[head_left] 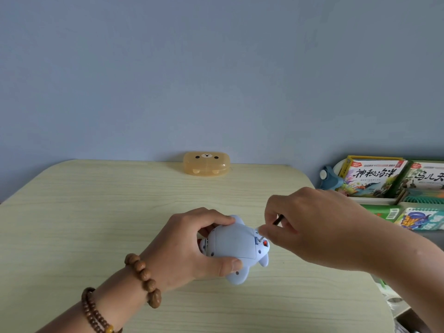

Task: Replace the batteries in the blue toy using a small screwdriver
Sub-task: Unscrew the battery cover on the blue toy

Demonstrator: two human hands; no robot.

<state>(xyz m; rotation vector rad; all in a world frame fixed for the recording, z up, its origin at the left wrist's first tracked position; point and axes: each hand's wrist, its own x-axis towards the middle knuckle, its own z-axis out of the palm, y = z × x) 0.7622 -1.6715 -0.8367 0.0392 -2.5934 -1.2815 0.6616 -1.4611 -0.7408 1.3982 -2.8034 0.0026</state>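
Note:
The blue toy (236,246) lies belly-up on the pale wooden table (96,212), its flat battery cover facing me. My left hand (187,246) grips the toy from the left, thumb on its near side and fingers over the far side. My right hand (319,224) pinches a small screwdriver (278,221) whose dark shaft slants down to the toy's right end. The metal tip touches the cover's edge beside a small red switch (265,243). No batteries are in sight.
An orange translucent bear-face box (206,163) sits closed at the table's far edge by the wall. To the right, beyond the table, a shelf holds picture books (374,176) and a blue-grey toy (329,180). Beaded bracelets circle my left wrist.

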